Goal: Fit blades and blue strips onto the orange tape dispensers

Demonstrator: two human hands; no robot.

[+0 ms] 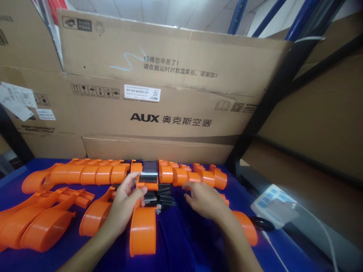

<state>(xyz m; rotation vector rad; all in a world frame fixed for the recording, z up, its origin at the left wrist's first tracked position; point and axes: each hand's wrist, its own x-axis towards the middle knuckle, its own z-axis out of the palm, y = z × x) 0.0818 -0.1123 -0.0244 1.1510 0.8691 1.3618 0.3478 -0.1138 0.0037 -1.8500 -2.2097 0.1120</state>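
An orange piece (150,186) with a black block (148,177) at its top sits at the centre of the frame, a little below the middle. The left hand (124,200) holds it from its left side in a narrow pinch, thumb across the front. Directly below is a wide orange ring (143,230); whether it belongs to the same piece I cannot tell. Black strips (165,193) lie in a loose bunch just right of the pinch. The right hand (202,198), right of centre, has its fingers curled with a gap between thumb and forefinger, and nothing shows in it. Behind both hands a row of orange loops (103,175) crosses the frame; more orange cups (47,230) lie at lower left. All rest on a blue cloth (176,241). A white device (273,202) with blue keys stands at lower right, and a printed cardboard box (170,94) fills the upper middle.
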